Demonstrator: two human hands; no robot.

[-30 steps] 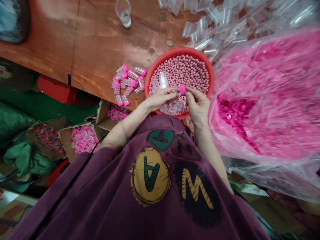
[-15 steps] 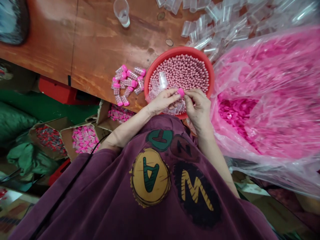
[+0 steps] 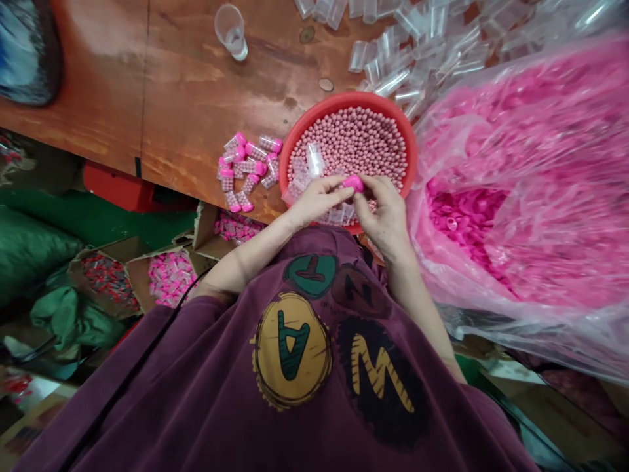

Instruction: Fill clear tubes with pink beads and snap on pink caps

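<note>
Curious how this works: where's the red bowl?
In the head view, the red bowl sits upper centre, between the capped tubes, left, and the pink bag, right.

The cap (image 3: 352, 183) at the centre is smooth plastic. Around it, the tub (image 3: 411, 151) is smooth plastic with a soft sheen, its beads (image 3: 363, 137) rounded and nearly matt. Upper right, the tubes (image 3: 393, 81) are clear, glossy plastic. Upper left, the table (image 3: 187, 98) is grained, shiny wood. At right, the bag (image 3: 555, 210) is crinkled, glossy film; at bottom, the shirt (image 3: 211, 400) is matt cloth.

Grn sack (image 3: 29, 255) lies far L, crumpled grn cloth (image 3: 71, 314) nr it.
</note>
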